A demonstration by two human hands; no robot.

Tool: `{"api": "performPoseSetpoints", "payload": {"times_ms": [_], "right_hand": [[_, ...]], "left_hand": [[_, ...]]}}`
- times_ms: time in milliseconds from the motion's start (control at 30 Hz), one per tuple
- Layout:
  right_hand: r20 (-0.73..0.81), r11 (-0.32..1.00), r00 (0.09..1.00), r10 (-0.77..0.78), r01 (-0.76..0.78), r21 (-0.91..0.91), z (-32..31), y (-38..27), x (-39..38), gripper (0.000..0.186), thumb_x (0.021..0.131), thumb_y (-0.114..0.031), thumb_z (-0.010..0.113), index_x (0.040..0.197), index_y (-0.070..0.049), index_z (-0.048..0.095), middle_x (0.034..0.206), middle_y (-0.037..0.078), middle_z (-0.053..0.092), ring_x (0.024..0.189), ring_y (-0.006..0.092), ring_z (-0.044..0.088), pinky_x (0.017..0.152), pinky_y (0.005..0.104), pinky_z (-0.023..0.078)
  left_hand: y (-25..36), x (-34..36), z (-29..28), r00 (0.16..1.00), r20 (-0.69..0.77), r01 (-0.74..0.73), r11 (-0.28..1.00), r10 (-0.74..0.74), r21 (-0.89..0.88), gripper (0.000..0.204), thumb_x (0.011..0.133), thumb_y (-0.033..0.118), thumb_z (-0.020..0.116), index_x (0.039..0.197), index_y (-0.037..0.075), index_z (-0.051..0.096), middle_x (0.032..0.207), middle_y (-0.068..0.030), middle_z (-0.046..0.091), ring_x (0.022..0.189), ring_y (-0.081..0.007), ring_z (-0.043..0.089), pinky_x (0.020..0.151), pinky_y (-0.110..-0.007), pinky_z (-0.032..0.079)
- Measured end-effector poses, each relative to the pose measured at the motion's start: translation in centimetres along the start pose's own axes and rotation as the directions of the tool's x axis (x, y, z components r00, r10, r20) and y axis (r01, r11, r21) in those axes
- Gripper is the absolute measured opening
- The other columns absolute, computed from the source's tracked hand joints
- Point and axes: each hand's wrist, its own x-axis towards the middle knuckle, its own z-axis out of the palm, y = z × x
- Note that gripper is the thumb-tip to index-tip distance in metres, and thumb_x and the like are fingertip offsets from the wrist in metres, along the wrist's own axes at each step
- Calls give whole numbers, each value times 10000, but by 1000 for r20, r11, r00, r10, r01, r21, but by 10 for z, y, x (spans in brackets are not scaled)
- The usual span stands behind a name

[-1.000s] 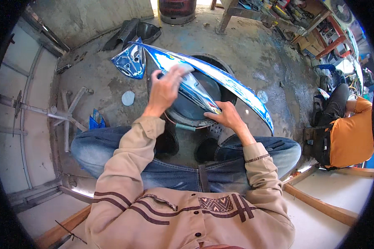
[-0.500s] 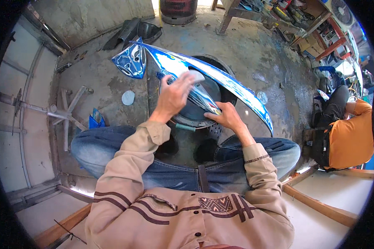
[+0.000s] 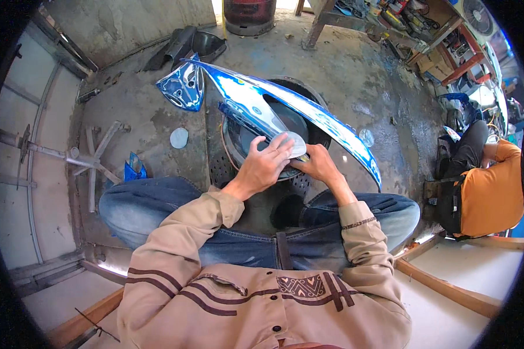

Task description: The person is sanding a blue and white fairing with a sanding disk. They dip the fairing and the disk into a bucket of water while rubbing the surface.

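Observation:
A glossy blue and white bodywork panel [image 3: 239, 90] with two long arms lies across a round dark basin [image 3: 310, 90]. My left hand [image 3: 262, 166] is closed on a thin, pale round disc [image 3: 293, 145], which looks like a sanding disc. It presses this against the lower end of the panel's shorter arm. Right beside it, my right hand [image 3: 321, 164] grips that same end, thumb on top; the other fingers are partly hidden. The longer arm curves out past the basin toward my right knee.
Flat on the floor lie a pale disc [image 3: 179, 138] at left and another [image 3: 367, 137] at right. A blue and white piece [image 3: 181, 87] rests near the panel's far end. A metal stand [image 3: 93, 157] is at left; a person in orange [image 3: 492, 192] sits at right.
My left hand has slid down the panel's shorter arm with the disc, toward my right hand. My right hand has stayed at the end of the arm.

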Motion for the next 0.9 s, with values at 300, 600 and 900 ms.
{"api": "performPoseSetpoints", "payload": {"times_ms": [300, 600, 900], "right_hand": [[58, 996, 995, 78, -75, -45, -9, -11, 2, 466, 866, -423, 861, 1069, -13, 777, 863, 259, 718, 804, 456, 697, 732, 478, 533], [17, 1000, 999, 27, -27, 3, -1, 3, 0, 456, 852, -454, 867, 1047, -50, 789, 888, 255, 743, 867, 473, 707, 777, 522, 556], [53, 995, 995, 81, -78, -60, -7, -6, 2, 461, 853, -438, 868, 1031, -23, 777, 847, 255, 722, 825, 469, 702, 749, 504, 542]], "left_hand": [[-69, 19, -42, 942, -243, 263, 958, -230, 113, 362, 1078, 147, 564, 1420, 127, 680, 1513, -75, 661, 1435, -234, 585, 1123, -508, 342], [-5, -3, -2, 1000, -14, -13, 999, 14, 36, 360, 1040, 139, 639, 1394, 110, 692, 1523, -67, 654, 1469, -242, 554, 1136, -541, 345], [-56, 20, -37, 955, -203, 245, 962, -218, 119, 379, 1056, 134, 613, 1427, 136, 689, 1535, -54, 647, 1450, -245, 570, 1146, -526, 341]]}}
